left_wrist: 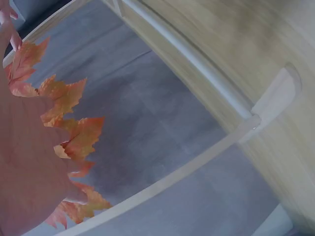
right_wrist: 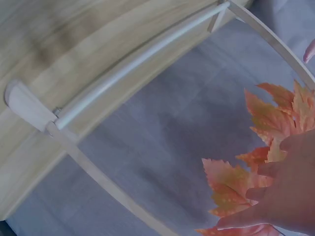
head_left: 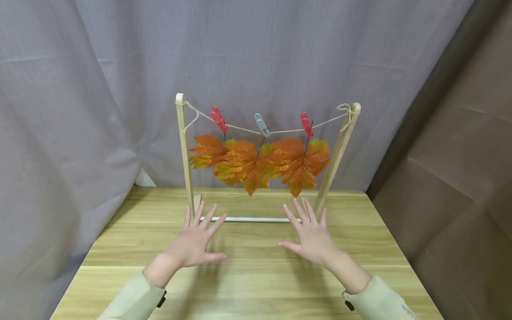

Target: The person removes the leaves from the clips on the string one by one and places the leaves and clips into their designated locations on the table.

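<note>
Three orange maple leaves (head_left: 252, 166) hang by their stems from a string (head_left: 242, 129), overlapping one another. Clothespins clip them there: a red clothespin (head_left: 218, 118) at left, a grey clothespin (head_left: 262, 125) in the middle and another red clothespin (head_left: 306, 124) at right. The string is tied between two wooden posts (head_left: 184, 155) of a small rack. My left hand (head_left: 195, 242) is held up in front of the left post, fingers spread, holding nothing. Likewise my right hand (head_left: 314, 240) spreads its fingers before the right post, empty. Both wrist views show leaves (left_wrist: 74, 132) (right_wrist: 231, 184) beyond the hands.
A white rod (head_left: 252, 219) joins the rack's feet near the back of the wooden table (head_left: 256, 284). Behind it hangs a grey curtain (head_left: 264, 53). Darker brown cloth (head_left: 456, 178) lines the right side.
</note>
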`<state>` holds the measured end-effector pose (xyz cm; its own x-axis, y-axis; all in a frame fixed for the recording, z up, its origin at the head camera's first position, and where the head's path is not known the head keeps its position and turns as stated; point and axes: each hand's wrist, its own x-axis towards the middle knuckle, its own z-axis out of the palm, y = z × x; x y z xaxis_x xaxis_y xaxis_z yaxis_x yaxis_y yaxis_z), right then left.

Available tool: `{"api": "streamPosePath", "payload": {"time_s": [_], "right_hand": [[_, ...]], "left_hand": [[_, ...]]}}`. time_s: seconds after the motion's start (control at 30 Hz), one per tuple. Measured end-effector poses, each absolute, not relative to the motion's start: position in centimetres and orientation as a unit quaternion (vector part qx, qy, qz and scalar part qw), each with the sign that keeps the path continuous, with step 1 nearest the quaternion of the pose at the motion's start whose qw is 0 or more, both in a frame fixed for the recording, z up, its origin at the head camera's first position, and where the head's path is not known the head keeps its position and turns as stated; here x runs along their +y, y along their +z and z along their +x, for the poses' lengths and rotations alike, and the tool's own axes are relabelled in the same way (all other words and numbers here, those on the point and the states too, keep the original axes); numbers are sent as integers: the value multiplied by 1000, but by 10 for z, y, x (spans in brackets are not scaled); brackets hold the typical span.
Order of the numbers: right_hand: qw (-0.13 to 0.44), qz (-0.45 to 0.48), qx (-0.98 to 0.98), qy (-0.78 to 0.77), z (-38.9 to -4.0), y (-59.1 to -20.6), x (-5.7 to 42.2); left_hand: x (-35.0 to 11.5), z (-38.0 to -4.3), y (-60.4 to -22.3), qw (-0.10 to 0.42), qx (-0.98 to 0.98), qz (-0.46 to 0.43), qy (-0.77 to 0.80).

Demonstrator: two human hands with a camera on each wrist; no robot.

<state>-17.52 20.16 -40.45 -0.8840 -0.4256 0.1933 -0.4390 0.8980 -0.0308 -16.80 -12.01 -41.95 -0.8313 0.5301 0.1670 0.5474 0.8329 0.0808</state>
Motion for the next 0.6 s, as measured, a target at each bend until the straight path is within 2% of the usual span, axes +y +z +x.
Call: {"api": "streamPosePath", "payload": {"time_s": [0.37,0.6], "right_hand": [[95,239,-964,63,-193,-369,192],[111,238,-953,148,-207,-347,177]], "left_hand": [[-126,-181,-388,101,-952,-272,-94],[-137,-189,-360,125,-951,-251,-129]]}}
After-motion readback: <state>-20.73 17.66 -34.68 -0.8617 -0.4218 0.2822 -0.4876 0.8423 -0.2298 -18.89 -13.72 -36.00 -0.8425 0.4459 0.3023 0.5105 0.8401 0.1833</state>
